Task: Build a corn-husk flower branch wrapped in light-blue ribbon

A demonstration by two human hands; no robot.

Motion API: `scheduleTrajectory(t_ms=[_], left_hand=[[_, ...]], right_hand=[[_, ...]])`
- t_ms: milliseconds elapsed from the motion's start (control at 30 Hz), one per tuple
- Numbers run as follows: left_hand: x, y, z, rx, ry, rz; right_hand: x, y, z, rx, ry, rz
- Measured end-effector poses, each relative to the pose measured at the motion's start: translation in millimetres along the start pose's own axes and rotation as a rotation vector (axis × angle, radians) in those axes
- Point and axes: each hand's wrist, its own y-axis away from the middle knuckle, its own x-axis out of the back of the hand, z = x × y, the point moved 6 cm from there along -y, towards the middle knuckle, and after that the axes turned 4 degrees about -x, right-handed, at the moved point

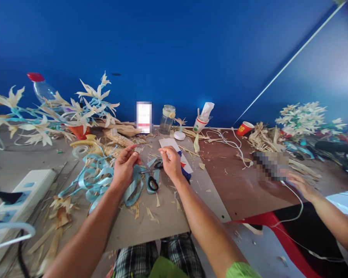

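My left hand (125,166) is raised over the table with thumb and fingers pinched together. Whatever lies in that pinch is too small to make out. To its right, my right hand (171,163) is also closed in a pinch, its contents hidden. Beneath and between them lie black-handled scissors (153,183). Light blue ribbon (87,181) is heaped in loops by my left forearm, with a strand near the left fingers. Behind the left hand rest a corn cob (120,139) and a roll of clear tape (80,151). A white card (169,145) lies behind my right hand.
Corn-husk flowers (95,92) on blue stems spread at the left. A power strip (26,200) sits front left. Against the wall stand a lit phone (144,117), a glass jar (167,119) and cups. Another person's hand (303,183) is at the right, near a blurred dark device.
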Motion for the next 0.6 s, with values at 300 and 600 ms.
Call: scheduleTrajectory(t_ms=[300,600], left_hand=[[7.7,-3.7,-6.2,0.038,0.035,0.061],[13.3,-5.4,-6.8,0.036,0.059,0.120]], right_hand=[[-3.8,3.5,3.4,0.053,0.041,0.041],[-7.3,3.6,0.3,0.007,0.034,-0.031]])
